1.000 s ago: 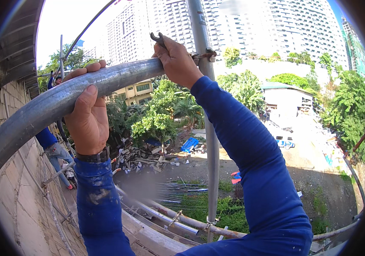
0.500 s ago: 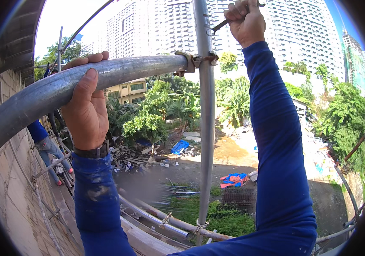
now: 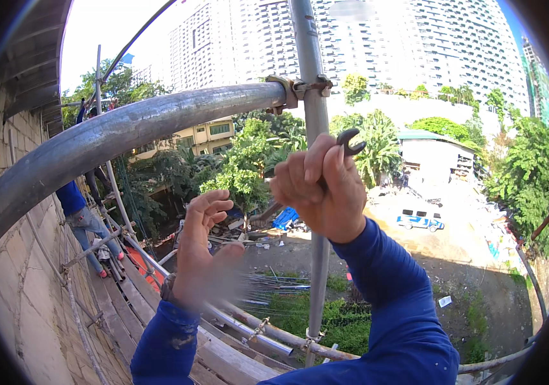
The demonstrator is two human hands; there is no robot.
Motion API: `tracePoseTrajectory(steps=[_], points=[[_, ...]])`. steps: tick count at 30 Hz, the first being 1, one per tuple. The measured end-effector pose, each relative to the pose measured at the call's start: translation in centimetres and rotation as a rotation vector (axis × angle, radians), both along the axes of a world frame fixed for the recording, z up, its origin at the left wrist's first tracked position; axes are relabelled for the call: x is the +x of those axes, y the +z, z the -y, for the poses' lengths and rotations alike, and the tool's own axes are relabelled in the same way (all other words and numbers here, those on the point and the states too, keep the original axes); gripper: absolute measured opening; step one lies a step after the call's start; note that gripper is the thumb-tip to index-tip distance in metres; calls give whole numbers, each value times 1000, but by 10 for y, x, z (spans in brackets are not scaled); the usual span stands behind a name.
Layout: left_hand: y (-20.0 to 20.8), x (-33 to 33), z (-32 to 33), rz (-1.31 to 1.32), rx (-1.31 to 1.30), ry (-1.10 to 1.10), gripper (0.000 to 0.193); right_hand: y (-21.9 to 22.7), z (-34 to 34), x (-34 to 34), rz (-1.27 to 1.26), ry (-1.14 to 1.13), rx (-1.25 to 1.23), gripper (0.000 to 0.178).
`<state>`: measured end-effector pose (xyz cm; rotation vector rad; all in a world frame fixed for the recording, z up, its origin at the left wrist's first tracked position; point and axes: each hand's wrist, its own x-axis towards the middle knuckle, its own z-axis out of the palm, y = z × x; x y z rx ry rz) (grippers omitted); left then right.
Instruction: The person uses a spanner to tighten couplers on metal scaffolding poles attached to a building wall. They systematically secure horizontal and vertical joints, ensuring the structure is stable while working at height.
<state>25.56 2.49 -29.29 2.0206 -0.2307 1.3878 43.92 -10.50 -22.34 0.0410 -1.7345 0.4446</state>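
By gray pipe [image 3: 316, 115], R grip [image 3: 326, 192] holds dk wrench [image 3: 345, 142] w/ forked end.

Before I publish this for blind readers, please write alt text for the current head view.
A person's right hand grips a dark wrench in front of an upright metal pole; the left hand is raised and open. Above, a thick metal pipe meets the pole at a clamp, with a block wall at left and tall buildings beyond.

The crosswise pipe [image 3: 152, 117] and upright pipe [image 3: 307, 38] are smooth, faintly glossy metal, the clamp [image 3: 285, 91] rusty metal, the wrench [image 3: 344, 142] dark metal, the 2 sleeves [image 3: 396, 308] matt cloth, the planks [image 3: 231, 359] rough wood.
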Motion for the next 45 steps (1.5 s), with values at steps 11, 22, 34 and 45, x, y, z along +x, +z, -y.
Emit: tracePoseTrajectory(steps=[11, 22, 34, 45], points=[[-12, 8, -16, -273, 319, 188, 19, -70, 28, 65, 64, -693, -150, 27], [64, 49, 5, -122, 636, 148, 12, 0, 88, 35, 922, -1666, 16, 4], [147, 98, -27, 709, 1, -680, 40, 170, 134, 160, 68, -1475, 26, 32], [143, 98, -32, 687, 14, -765, 30, 203, 141, 189, 294, -1733, -79, 29]])
